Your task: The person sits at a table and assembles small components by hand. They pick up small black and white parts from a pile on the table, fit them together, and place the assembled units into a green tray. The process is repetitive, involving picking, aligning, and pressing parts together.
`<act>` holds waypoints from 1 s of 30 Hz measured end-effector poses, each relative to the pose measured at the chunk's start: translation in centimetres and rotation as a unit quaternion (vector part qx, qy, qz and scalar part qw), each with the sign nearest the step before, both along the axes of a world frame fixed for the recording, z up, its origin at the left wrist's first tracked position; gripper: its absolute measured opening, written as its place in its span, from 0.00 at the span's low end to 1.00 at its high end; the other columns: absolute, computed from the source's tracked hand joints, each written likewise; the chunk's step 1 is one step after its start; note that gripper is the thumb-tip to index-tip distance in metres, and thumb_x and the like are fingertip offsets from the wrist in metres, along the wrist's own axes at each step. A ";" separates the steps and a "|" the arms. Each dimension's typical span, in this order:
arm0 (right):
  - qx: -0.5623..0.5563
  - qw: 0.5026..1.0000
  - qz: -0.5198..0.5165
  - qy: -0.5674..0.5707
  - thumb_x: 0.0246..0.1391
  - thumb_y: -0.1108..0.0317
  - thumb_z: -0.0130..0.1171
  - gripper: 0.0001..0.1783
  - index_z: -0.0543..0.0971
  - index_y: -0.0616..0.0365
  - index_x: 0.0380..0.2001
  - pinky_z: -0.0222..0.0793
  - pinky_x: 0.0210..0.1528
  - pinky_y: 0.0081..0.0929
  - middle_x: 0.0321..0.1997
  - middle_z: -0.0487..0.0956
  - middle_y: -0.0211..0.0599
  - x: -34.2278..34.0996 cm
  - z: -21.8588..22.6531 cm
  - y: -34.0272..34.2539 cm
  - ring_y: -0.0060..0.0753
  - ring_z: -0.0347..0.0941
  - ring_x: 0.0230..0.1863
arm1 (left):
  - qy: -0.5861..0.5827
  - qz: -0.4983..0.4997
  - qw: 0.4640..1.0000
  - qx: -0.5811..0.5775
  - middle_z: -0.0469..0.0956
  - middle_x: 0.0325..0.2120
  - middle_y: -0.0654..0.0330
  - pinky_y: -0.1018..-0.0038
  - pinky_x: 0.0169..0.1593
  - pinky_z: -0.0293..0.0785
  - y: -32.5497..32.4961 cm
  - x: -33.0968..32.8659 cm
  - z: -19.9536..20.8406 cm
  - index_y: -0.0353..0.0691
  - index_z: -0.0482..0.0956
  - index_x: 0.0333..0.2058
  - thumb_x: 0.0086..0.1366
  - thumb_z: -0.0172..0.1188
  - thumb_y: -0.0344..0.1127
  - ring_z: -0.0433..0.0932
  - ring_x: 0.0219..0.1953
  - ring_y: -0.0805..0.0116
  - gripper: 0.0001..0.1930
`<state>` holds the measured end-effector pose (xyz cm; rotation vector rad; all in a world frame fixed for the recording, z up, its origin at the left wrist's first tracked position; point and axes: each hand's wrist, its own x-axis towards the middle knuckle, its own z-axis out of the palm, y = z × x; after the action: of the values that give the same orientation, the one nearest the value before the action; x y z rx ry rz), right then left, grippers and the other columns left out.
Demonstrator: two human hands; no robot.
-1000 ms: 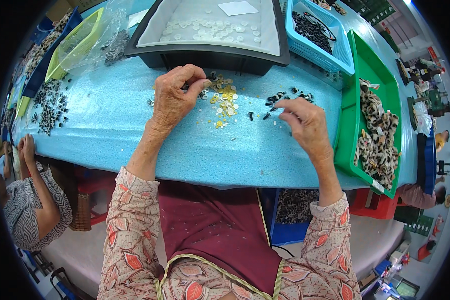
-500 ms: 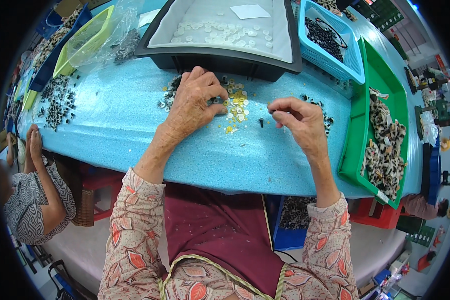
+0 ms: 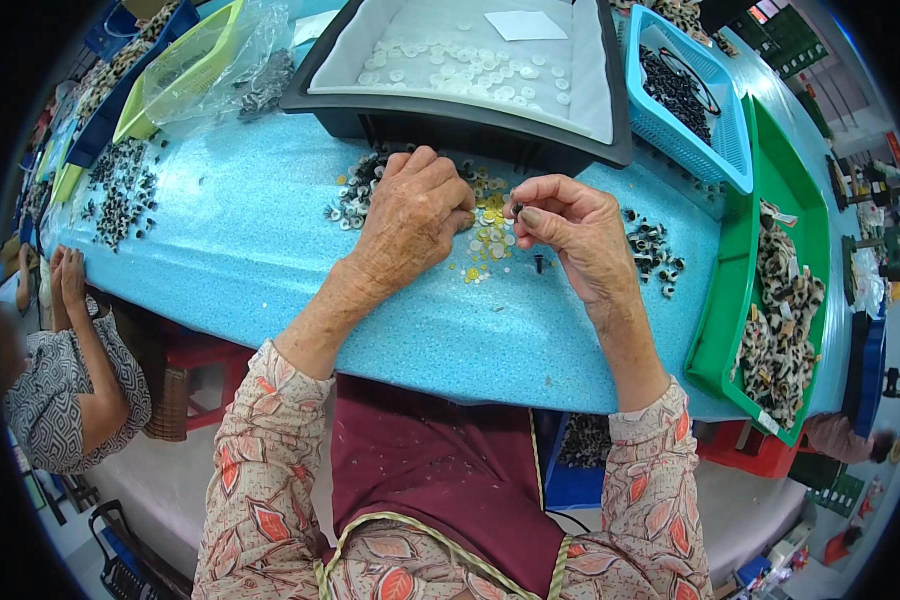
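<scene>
My right hand (image 3: 580, 235) pinches a small black stemmed piece (image 3: 517, 211) between thumb and fingertips, just right of a scatter of yellow and white discs (image 3: 490, 235). Left of those discs, my left hand (image 3: 410, 210) is closed, thumb against the curled fingers; whatever lies in its fingertips is hidden. Partly under that hand sits a heap of small black-and-white pieces (image 3: 348, 207). A loose black peg (image 3: 539, 263) stands on the blue table (image 3: 420, 330) below my right fingers. More black pieces (image 3: 655, 250) lie right of my right hand.
Behind my hands is a black tray (image 3: 450, 135) lined in white, holding pale discs. A blue basket (image 3: 735, 150) of black parts and a green tray (image 3: 715, 320) of spotted furry pieces stand right. At left are a yellow-green basket (image 3: 135, 115) and a person (image 3: 70, 385).
My right hand has come left toward my left hand, still pinching the black piece. My left hand stays by the heap. The whole view has shifted slightly.
</scene>
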<state>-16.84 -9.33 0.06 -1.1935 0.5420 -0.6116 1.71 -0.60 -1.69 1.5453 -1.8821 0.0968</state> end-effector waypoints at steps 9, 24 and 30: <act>-0.015 1.000 0.002 -0.011 0.48 0.75 0.64 0.11 0.79 0.65 0.37 0.75 0.34 0.19 0.31 0.81 0.38 -0.1 -0.3 -0.2 0.22 0.76 0.30 | 0.051 0.005 0.998 -0.028 0.73 0.24 0.63 0.68 0.41 0.63 0.1 0.3 0.7 0.40 0.76 0.25 0.47 0.64 0.26 0.71 0.33 0.64 0.06; 0.000 0.999 -0.026 -0.042 0.49 0.75 0.63 0.11 0.78 0.65 0.37 0.76 0.32 0.19 0.31 0.81 0.39 -0.1 0.2 -0.2 0.22 0.76 0.30 | 0.076 0.006 0.996 -0.037 0.74 0.24 0.62 0.68 0.42 0.63 0.3 0.3 1.2 0.39 0.77 0.27 0.51 0.63 0.28 0.72 0.33 0.63 0.05; -0.001 0.999 -0.023 -0.043 0.50 0.74 0.63 0.11 0.78 0.65 0.38 0.76 0.32 0.19 0.32 0.80 0.39 -0.3 0.4 -0.3 0.22 0.76 0.30 | 0.080 0.007 0.996 -0.033 0.74 0.24 0.61 0.68 0.42 0.63 0.3 0.2 1.1 0.39 0.77 0.27 0.51 0.64 0.28 0.72 0.33 0.63 0.05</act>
<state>-17.09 -9.59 0.41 -1.1545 0.4972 -0.6999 1.89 -0.32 -0.57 1.4768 -1.7269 0.0390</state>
